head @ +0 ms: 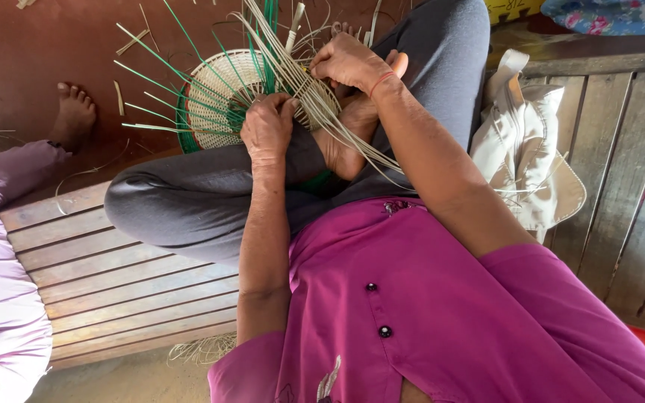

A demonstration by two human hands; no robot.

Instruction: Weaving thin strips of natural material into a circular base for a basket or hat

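Note:
A round woven basket base (218, 93) of pale and green strips rests against my crossed legs in grey trousers. Loose green and pale strips (151, 82) fan out from its rim. My left hand (266, 127) grips the basket's near edge. My right hand (349, 63) pinches a bundle of pale strips (322, 112) that runs down across my bare foot. I wear a magenta buttoned shirt.
I sit on a slatted wooden bench (113, 276). Another person's leg in lilac cloth (1, 246) and bare foot (75, 112) lie at the left. A cream hat or bag (524, 157) sits at my right on wooden boards. Stray strips litter the red floor.

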